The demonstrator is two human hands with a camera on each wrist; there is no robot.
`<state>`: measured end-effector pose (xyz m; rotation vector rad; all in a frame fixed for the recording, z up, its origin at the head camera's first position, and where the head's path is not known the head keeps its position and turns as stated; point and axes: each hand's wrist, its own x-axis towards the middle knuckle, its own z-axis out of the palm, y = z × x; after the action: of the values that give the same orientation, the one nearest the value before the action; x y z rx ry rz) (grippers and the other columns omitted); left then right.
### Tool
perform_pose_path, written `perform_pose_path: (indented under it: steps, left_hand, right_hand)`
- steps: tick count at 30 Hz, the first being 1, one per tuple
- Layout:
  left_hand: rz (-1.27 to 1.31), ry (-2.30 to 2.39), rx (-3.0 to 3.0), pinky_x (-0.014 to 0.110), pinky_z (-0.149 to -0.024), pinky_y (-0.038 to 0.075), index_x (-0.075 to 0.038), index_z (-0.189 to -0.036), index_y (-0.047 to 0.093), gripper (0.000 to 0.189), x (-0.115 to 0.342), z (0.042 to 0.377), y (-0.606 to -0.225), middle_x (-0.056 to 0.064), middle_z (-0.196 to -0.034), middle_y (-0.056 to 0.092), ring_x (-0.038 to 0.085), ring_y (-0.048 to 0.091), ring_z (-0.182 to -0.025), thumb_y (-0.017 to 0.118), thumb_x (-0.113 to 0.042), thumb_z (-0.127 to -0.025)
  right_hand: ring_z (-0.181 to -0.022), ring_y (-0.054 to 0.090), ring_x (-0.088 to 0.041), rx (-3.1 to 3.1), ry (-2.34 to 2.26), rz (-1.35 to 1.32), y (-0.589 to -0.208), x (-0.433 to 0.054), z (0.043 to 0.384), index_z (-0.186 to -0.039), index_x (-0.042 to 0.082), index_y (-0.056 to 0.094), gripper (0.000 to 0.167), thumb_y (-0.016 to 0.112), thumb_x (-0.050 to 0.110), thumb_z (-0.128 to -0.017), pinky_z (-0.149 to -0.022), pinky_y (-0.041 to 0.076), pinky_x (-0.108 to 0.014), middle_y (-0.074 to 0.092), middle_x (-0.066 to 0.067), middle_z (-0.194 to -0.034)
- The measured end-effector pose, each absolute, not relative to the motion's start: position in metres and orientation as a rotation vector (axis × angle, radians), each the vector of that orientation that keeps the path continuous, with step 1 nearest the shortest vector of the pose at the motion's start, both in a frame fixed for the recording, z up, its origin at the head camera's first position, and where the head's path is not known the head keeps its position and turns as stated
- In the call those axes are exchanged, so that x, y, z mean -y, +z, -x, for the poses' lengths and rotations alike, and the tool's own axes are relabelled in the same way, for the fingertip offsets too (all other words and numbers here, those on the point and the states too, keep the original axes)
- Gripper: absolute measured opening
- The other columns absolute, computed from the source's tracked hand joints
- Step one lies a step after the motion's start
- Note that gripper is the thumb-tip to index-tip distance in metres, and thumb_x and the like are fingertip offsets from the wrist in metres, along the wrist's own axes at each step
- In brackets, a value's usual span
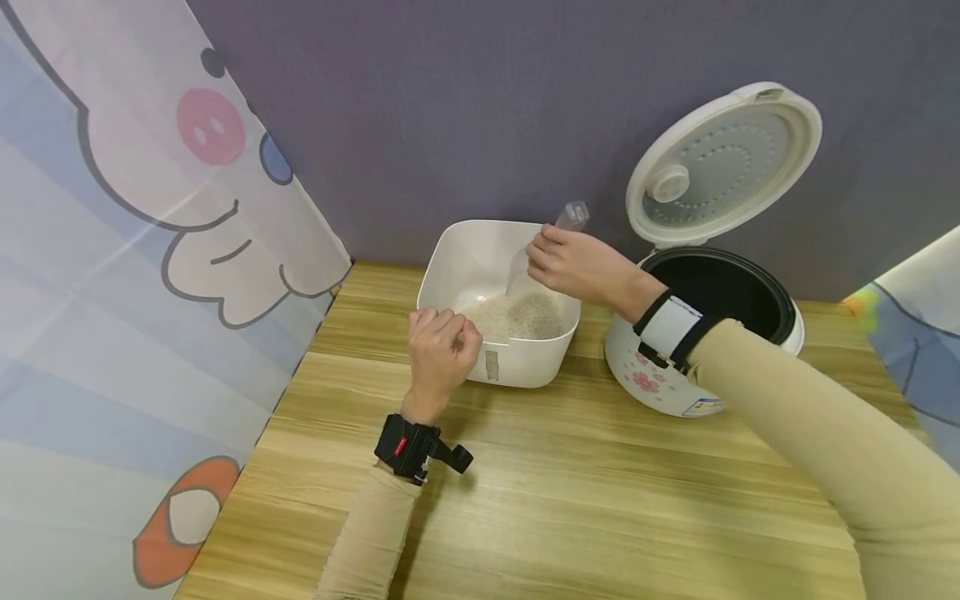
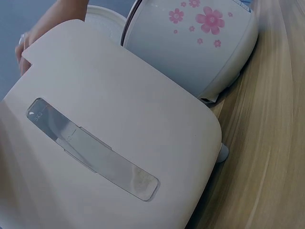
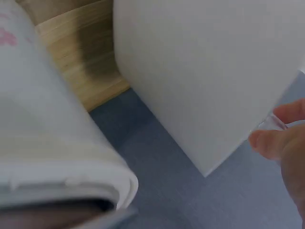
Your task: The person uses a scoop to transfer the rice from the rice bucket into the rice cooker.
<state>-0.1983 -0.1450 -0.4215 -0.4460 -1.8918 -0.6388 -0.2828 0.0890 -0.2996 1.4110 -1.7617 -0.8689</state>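
Observation:
My left hand (image 1: 442, 350) grips the near left rim of a white rice bin (image 1: 525, 373), thumb toward the inside. Pale rice grains (image 1: 487, 318) cover the bin's floor. Over the bin's right side, my right hand (image 1: 573, 262) holds a clear plastic scoop (image 1: 574, 214) by its handle. The scoop's translucent body slants down to the rice, partly hidden behind the fingers. In the right wrist view, thumb and finger pinch the clear handle (image 3: 271, 125) at the bin's edge. A clear level window (image 2: 90, 148) runs along the bin's outer wall in the left wrist view.
Right of the bin stands a white rice cooker (image 1: 637, 367) with pink flowers, its lid (image 1: 720, 167) raised and its dark inner pot (image 1: 712, 279) showing under my right forearm. A grey wall (image 1: 450, 108) rises behind the wooden table (image 1: 562, 500). Printed curtain (image 1: 112, 333) hangs at left.

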Motion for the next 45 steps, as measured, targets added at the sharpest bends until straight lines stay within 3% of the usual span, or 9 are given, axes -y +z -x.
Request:
perform_pose_path:
  steps: [6, 18, 45]
  left_hand:
    - [0.442, -0.634, 1.892, 0.042, -0.068, 0.038, -0.010, -0.052, 0.039, 0.035, 0.146, 0.199, -0.423, 0.001, -0.048, 0.037, 0.022, 0.034, -0.052, 0.052, -0.011, -0.085]
    - [0.448, -0.624, 1.869, 0.041, -0.068, 0.040, -0.010, -0.053, 0.042, 0.032, 0.145, 0.200, -0.424, 0.001, -0.049, 0.040, 0.021, 0.037, -0.053, 0.055, -0.008, -0.082]
    - [0.429, -0.577, 1.870, 0.040, -0.068, 0.040, -0.009, -0.054, 0.044, 0.033, 0.145, 0.200, -0.424, 0.001, -0.050, 0.040, 0.022, 0.040, -0.054, 0.063, -0.003, -0.079]
  right_hand:
    - [-0.103, 0.061, -0.027, 1.770, -0.966, -1.405, -0.308, -0.078, 0.285, -0.097, 0.008, 0.068, 0.006, 0.063, 0.008, -0.095, -0.100, 0.038, -0.037, 0.068, -0.010, -0.106]
    - [-0.100, 0.066, -0.026, 2.002, -1.022, -1.418, -0.311, -0.071, 0.288, -0.097, 0.010, 0.078, 0.009, 0.075, 0.006, -0.089, -0.097, 0.039, -0.038, 0.075, -0.009, -0.105]
    - [-0.088, 0.071, -0.025, 2.290, -0.905, -1.523, -0.293, -0.059, 0.273, -0.090, 0.010, 0.078, 0.008, 0.077, 0.003, -0.085, -0.092, 0.042, -0.039, 0.077, -0.007, -0.090]
